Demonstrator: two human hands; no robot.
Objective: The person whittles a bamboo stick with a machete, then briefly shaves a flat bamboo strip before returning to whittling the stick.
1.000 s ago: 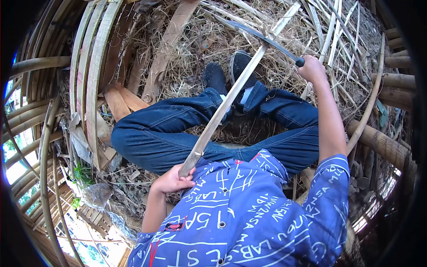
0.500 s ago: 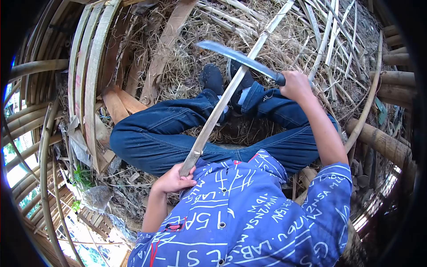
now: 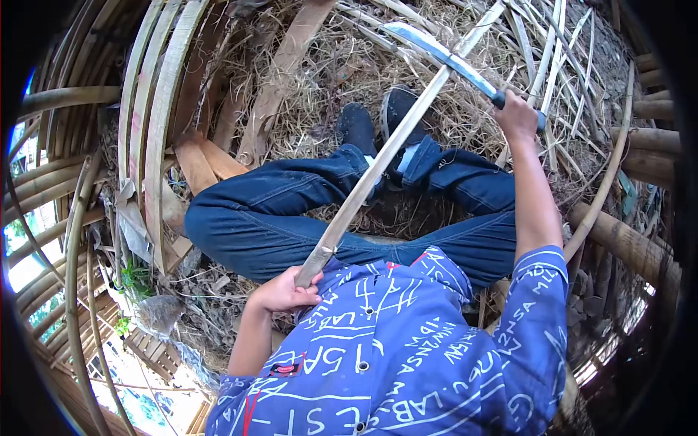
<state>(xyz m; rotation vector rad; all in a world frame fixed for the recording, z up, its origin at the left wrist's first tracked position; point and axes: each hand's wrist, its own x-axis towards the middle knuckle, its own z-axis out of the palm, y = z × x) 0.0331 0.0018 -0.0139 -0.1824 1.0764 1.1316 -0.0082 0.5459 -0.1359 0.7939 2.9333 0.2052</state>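
My left hand (image 3: 287, 292) is wrapped round the near end of a long bamboo strip (image 3: 378, 168), close to my shirt. The strip runs up and away between my bent legs, past my shoes, toward the upper right. In my right hand (image 3: 519, 116) is the dark handle of a long curved knife (image 3: 436, 51). Its blade lies across the strip near the far end, with the tip pointing to the upper left. Whether the edge is in the wood is too small to tell.
Pale slats (image 3: 166, 109) stand at the left beside brown wood pieces (image 3: 196, 166). Shavings (image 3: 305, 109) cover the ground ahead, with thin strips (image 3: 556, 51) at the upper right. Thick bamboo poles (image 3: 625, 236) are at the right, and a bamboo lattice is at the left.
My right hand and the knife have moved forward and to the right, farther along the strip. My left hand has stayed on the near end. The view has shifted slightly.
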